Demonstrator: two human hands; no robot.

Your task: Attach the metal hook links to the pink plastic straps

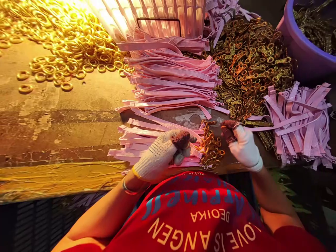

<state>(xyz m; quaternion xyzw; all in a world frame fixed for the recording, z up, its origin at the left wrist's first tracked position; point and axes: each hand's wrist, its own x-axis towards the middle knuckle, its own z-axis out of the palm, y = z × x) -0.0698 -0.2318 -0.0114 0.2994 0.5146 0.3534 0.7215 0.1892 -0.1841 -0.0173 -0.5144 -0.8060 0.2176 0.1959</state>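
Observation:
My left hand (160, 152), in a white dotted knit glove with dark fingertips, is closed over a row of pink straps (132, 140). What it pinches, if anything, is hidden by the fingers. Brass-coloured metal clasps (212, 147) cluster at the right ends of these straps. To the right of the clasps, my right hand (243, 145) is raised, gloved in white with dark fingertips. Its thumb and fingers are pressed together, and I cannot make out anything between them. A larger stack of pink straps (173, 80) lies just beyond both hands.
Gold rings (78, 52) are heaped at the back left. A ribbed plastic basket (157, 21) stands behind the stack. Loose clasps (249, 66) form a pile at right, beside a purple tub (299, 42). More pink straps (301, 126) lie at the right edge.

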